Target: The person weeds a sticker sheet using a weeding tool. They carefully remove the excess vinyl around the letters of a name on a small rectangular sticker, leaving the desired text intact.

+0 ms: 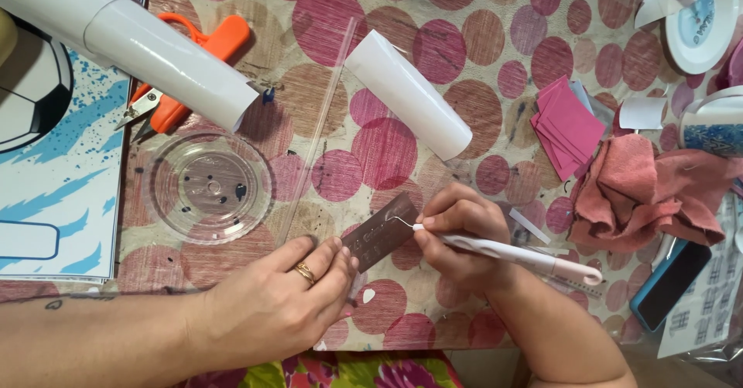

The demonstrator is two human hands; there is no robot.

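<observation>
My left hand [271, 299], with a gold ring on one finger, lies flat on the table and its fingertips pin down the near end of a small dark brown vinyl strip [381, 231]. My right hand [458, 237] grips a white pen-shaped weeding tool [511, 252] with a fine hooked metal tip. The hook touches the strip's top right corner. The tool's pale pink end points right, past my wrist.
A clear plastic plate [207, 187], orange scissors [182, 70], two white rolls [406, 94] [131, 36] and a thin clear rod [319, 128] lie beyond. Pink paper squares [569, 125], a pink cloth [650, 190], a phone [669, 283] and a white plate [704, 16] crowd the right. A printed sheet [54, 171] lies left.
</observation>
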